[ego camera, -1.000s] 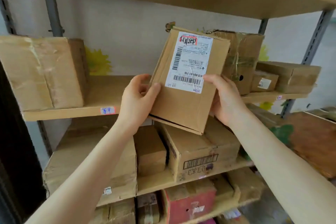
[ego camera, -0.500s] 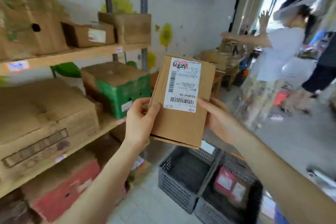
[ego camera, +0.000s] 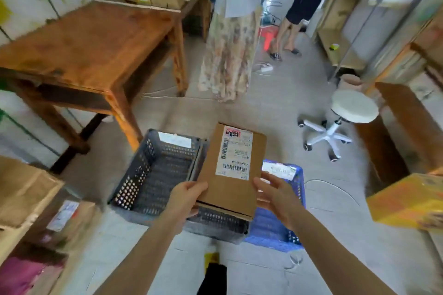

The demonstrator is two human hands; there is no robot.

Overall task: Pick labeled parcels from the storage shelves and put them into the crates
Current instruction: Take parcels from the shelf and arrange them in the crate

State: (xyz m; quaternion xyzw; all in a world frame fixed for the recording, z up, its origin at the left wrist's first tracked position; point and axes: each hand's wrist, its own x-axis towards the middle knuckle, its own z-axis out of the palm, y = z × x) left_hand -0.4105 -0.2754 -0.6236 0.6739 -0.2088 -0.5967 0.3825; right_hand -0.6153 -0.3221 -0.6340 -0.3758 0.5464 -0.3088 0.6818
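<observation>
Ahead — table (ego camera: 91, 38), stool (ego camera: 354, 109), 2 people (ego camera: 227, 55) past parcel (ego camera: 227, 191), crates (ego camera: 153, 167).

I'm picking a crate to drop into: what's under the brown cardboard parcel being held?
Beneath the brown cardboard parcel, only the near wall of a dark grey perforated crate and part of the blue plastic crate show; whatever lies inside there is covered.

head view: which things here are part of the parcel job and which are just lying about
Job: labeled parcel, left hand, right hand, dark crate, blue crate.
Lying about: wooden table, white stool, yellow box.
</observation>
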